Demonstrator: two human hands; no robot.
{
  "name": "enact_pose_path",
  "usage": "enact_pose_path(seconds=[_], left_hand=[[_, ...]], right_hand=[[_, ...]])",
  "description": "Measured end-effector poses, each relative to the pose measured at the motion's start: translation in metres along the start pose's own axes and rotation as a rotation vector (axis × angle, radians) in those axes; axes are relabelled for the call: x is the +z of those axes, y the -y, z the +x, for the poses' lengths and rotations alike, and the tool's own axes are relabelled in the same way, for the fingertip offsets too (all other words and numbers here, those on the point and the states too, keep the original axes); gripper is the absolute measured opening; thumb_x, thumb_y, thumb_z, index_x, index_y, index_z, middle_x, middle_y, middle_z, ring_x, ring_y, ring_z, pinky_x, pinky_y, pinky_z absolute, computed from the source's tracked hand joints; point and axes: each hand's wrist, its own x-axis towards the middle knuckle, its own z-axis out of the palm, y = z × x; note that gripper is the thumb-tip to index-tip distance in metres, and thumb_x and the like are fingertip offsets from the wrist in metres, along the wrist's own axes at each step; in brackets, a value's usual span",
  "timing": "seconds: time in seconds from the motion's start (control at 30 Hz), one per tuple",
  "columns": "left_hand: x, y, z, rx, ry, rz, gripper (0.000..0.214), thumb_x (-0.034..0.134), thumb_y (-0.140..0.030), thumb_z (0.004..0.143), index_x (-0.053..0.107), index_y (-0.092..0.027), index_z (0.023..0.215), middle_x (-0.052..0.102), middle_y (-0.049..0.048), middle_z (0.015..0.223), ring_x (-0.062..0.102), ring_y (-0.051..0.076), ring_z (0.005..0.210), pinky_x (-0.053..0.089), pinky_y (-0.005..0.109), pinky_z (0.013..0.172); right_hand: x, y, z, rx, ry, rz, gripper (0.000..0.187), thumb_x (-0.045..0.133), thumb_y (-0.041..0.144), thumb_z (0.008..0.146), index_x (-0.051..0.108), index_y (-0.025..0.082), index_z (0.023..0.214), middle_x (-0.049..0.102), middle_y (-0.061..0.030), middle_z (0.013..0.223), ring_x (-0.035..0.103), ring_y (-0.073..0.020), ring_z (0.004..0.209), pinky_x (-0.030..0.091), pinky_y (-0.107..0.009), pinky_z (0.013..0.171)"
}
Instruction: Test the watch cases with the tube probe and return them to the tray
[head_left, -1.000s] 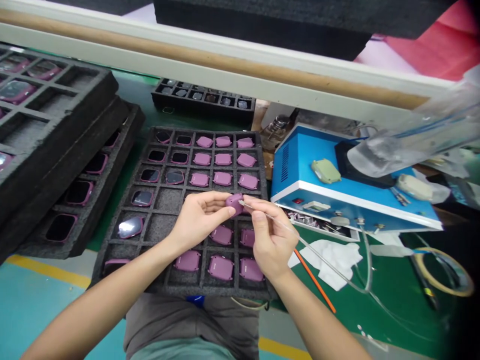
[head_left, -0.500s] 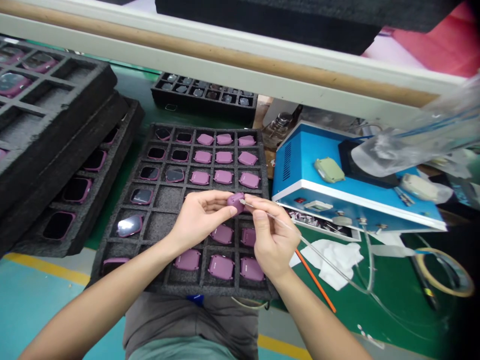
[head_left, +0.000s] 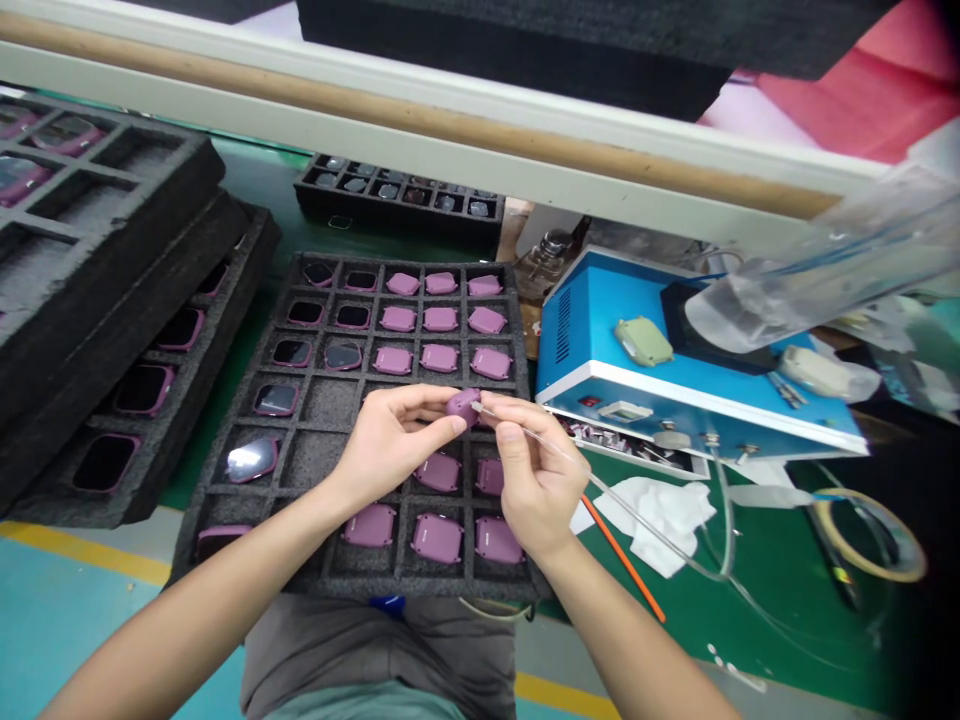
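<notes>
Resting in left hand (head_left: pixel 396 438), purple case (head_left: pixel 463 403)

Head-worn. Looks forward and steeply down, at close range, onto left hand (head_left: pixel 395 437) and right hand (head_left: pixel 541 482). Spans from lap (head_left: pixel 375 650), at near edge, to shelf rail (head_left: pixel 450 132), toward far edge.

The left hand (head_left: pixel 390 438) partly hides the purple case (head_left: pixel 463 402).

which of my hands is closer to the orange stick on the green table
Right. Your right hand is just left of the orange stick, holding a clear tube; your left hand is farther left, holding a purple case.
</notes>
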Motion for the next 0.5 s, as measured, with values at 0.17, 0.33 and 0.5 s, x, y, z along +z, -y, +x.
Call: enact_pose_path(seconds=[0.17, 0.33, 0.5], left_hand=[[-0.001, -0.0022, 0.0011, -0.014, -0.018, 0.009, 0.035, 0.093, -0.032, 0.072, 0.085, -0.016, 0.102, 0.085, 0.008, 0.099, 0.082, 0.024, 0.089, 0.067, 0.032, 0.086], [-0.0013, -0.0056, 0.0051, -0.02, -0.034, 0.04, 0.041, 0.096, -0.039, 0.068, 0.085, -0.017, 0.102, 0.085, 0.0085, 0.096, 0.081, 0.024, 0.085, 0.067, 0.034, 0.085], [-0.0008, -0.0068, 0.0063, -0.032, -0.045, 0.058, 0.048, 0.097, -0.046, 0.065, 0.085, -0.017, 0.101, 0.085, 0.0098, 0.095, 0.081, 0.026, 0.085, 0.068, 0.039, 0.086]], right_hand=[[-0.0002, 0.0006, 0.0042, -0.03, 0.025, -0.029, 0.018, 0.062, 0.019, 0.103, 0.076, 0.027, 0.11, 0.079, -0.0055, 0.111, 0.076, -0.0206, 0.11, 0.064, -0.038, 0.097], [0.0011, -0.0022, 0.0081, -0.03, 0.038, -0.005, 0.017, 0.061, 0.021, 0.104, 0.075, 0.028, 0.111, 0.079, -0.0058, 0.113, 0.075, -0.0207, 0.111, 0.063, -0.04, 0.099], [0.0012, -0.0034, 0.0097, -0.024, 0.039, 0.014, 0.017, 0.06, 0.022, 0.104, 0.075, 0.027, 0.111, 0.078, -0.0063, 0.114, 0.074, -0.0201, 0.11, 0.062, -0.039, 0.1]])
